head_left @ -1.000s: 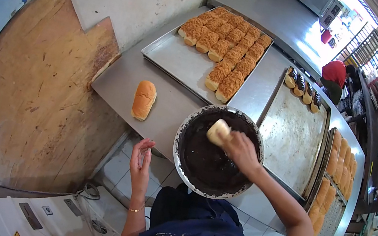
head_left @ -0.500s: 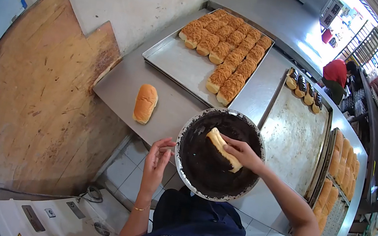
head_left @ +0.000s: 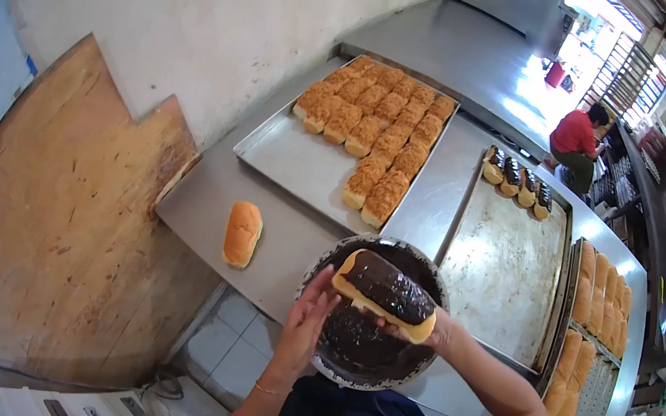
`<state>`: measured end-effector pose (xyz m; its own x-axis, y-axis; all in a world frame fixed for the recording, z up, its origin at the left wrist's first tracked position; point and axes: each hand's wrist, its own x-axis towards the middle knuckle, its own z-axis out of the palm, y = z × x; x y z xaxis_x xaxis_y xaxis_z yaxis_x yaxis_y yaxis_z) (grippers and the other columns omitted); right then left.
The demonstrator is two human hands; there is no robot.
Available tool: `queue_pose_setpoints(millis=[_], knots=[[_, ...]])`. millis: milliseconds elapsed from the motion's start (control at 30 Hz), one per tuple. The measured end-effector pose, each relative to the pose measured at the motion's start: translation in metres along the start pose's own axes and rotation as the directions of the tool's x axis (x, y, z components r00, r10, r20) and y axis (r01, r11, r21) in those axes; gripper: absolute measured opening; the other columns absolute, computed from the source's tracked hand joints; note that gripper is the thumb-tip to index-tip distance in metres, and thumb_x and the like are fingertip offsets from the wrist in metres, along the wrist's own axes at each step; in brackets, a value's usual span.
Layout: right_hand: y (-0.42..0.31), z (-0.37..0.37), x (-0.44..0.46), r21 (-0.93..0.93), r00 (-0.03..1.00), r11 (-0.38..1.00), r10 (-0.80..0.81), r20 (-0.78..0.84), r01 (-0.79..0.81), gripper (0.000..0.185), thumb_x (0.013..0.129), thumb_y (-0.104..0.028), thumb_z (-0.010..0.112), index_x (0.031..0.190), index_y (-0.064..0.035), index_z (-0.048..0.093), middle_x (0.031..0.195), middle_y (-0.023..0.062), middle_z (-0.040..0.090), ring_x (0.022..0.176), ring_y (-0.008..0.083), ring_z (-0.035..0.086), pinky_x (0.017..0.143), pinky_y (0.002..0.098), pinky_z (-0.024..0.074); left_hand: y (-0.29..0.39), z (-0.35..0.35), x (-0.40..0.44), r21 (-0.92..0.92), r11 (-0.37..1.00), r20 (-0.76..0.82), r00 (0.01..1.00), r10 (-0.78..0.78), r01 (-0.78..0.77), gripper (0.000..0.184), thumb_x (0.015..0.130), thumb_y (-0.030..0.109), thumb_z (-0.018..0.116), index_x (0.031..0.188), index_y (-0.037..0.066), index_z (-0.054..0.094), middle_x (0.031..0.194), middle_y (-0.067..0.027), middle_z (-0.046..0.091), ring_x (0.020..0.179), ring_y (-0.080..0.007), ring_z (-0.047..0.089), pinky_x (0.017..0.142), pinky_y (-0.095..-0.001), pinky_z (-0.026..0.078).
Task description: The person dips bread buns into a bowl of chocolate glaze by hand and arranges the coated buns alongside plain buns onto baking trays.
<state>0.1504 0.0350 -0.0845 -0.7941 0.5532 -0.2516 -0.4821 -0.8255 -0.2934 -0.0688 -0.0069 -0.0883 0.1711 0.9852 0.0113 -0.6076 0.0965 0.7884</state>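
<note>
A bread roll (head_left: 385, 289), glossy with dark chocolate on its upturned face, lies in my right hand (head_left: 434, 331). My right fingers grip it from below and its right end, above the bowl. My left hand (head_left: 304, 327) is at the bowl's left side, close to the roll's left end, with its fingers apart; whether it touches the bowl or roll is unclear. Below the roll is a round metal bowl (head_left: 365, 356), its inside coated in dark chocolate. A plain golden roll (head_left: 242, 234) rests on the metal table left of the bowl.
Crumb-topped rolls fill much of a tray (head_left: 301, 163) at the back left. Several chocolate-topped rolls (head_left: 519, 183) stand at the far end of another tray (head_left: 498, 275). Plain long rolls (head_left: 598, 292) sit in trays at right. A person (head_left: 575, 138) crouches beyond the table.
My right hand has lifted the roll and turned its chocolate-coated side upward. My left hand has moved right, nearer the roll. The view has shifted slightly.
</note>
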Motion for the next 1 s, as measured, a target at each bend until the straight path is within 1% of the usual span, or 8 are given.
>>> queue_pose_setpoints(millis=[67,133,167,267,433,567,667,1000], knots=[[0.007,0.000,-0.013,0.073,1.000,0.997,0.006,0.004,-0.006,0.038,0.095,-0.024,0.046,0.124,-0.0003,0.050,0.105,0.0253,0.060,0.080,0.0249,0.064,0.061,0.0273,0.0577,-0.004,0.020,0.008,-0.166,0.986,0.184,0.981,0.062,-0.031,0.054,0.098,0.029,0.044,0.142,0.003,0.026,0.141,-0.0072,0.036,0.130,-0.0169,0.034,0.108,-0.0316,0.029],[0.016,0.001,-0.024,0.200,0.996,0.980,-0.027,0.086,0.009,0.039,0.096,-0.028,0.043,0.125,-0.0015,0.050,0.102,0.0262,0.060,0.078,0.0253,0.065,0.065,0.0286,0.0585,-0.012,0.032,0.010,0.157,0.987,0.205,0.979,0.011,-0.044,0.055,0.098,0.031,0.043,0.141,0.002,0.026,0.140,-0.0080,0.037,0.128,-0.0172,0.037,0.107,-0.0323,0.030],[0.017,0.002,-0.034,0.211,0.994,0.974,-0.091,0.058,0.077,0.041,0.096,-0.030,0.043,0.125,-0.0017,0.050,0.104,0.0268,0.060,0.083,0.0271,0.066,0.067,0.0296,0.0587,-0.014,0.047,0.018,-0.200,0.974,0.197,0.978,-0.067,0.107,0.054,0.097,0.033,0.044,0.139,0.003,0.029,0.136,-0.0077,0.042,0.123,-0.0163,0.042,0.105,-0.0330,0.032],[0.009,0.020,-0.075,0.310,0.947,0.911,-0.311,0.079,0.273,0.049,0.097,-0.037,0.038,0.127,-0.0008,0.048,0.119,0.0230,0.056,0.103,0.0371,0.059,0.082,0.0422,0.0553,-0.021,0.084,0.040,-0.340,0.895,0.354,0.921,-0.163,0.289,0.051,0.096,0.035,0.045,0.135,0.004,0.036,0.131,-0.0064,0.047,0.118,-0.0161,0.046,0.102,-0.0343,0.036],[-0.003,0.054,-0.158,-0.144,0.657,0.697,-0.713,-0.242,0.703,0.074,0.091,-0.063,0.022,0.140,-0.0068,0.026,0.135,0.0239,0.041,0.117,0.0433,0.048,0.095,0.0493,0.0464,-0.051,0.149,0.098,-0.283,0.913,0.392,0.904,-0.170,0.295,0.047,0.094,0.039,0.050,0.130,0.009,0.044,0.130,-0.0044,0.049,0.120,-0.0184,0.047,0.101,-0.0351,0.038],[-0.007,0.024,-0.197,-0.543,0.351,0.369,-0.926,-0.141,0.754,0.076,0.079,0.003,0.065,0.137,-0.0096,0.018,0.130,0.0164,0.043,0.120,0.0257,0.047,0.102,0.0370,0.0379,-0.109,0.202,0.141,-0.224,0.848,0.530,0.790,-0.308,0.481,0.044,0.095,0.037,0.047,0.131,0.012,0.042,0.130,-0.0032,0.049,0.120,-0.0170,0.046,0.102,-0.0346,0.037],[-0.025,-0.007,-0.210,-0.675,0.023,0.220,-0.957,-0.288,0.704,0.069,0.077,0.005,0.066,0.131,-0.0080,0.025,0.124,0.0141,0.048,0.117,0.0206,0.049,0.097,0.0304,0.0409,-0.166,0.239,0.165,-0.178,0.790,0.601,0.700,-0.385,0.587,0.040,0.097,0.036,0.044,0.130,0.015,0.045,0.129,-0.0024,0.050,0.116,-0.0164,0.048,0.101,-0.0327,0.038],[-0.130,-0.198,-0.229,-0.832,-0.474,0.032,-0.809,-0.347,0.554,0.057,0.078,0.003,0.067,0.121,-0.0056,0.031,0.114,0.0101,0.050,0.104,0.0166,0.053,0.089,0.0273,0.0447,-0.375,0.297,0.294,-0.139,0.508,0.674,0.457,-0.580,0.850,0.029,0.097,0.030,0.041,0.108,0.006,0.054,0.108,-0.0066,0.056,0.107,-0.0238,0.052,0.094,-0.0386,0.045]])
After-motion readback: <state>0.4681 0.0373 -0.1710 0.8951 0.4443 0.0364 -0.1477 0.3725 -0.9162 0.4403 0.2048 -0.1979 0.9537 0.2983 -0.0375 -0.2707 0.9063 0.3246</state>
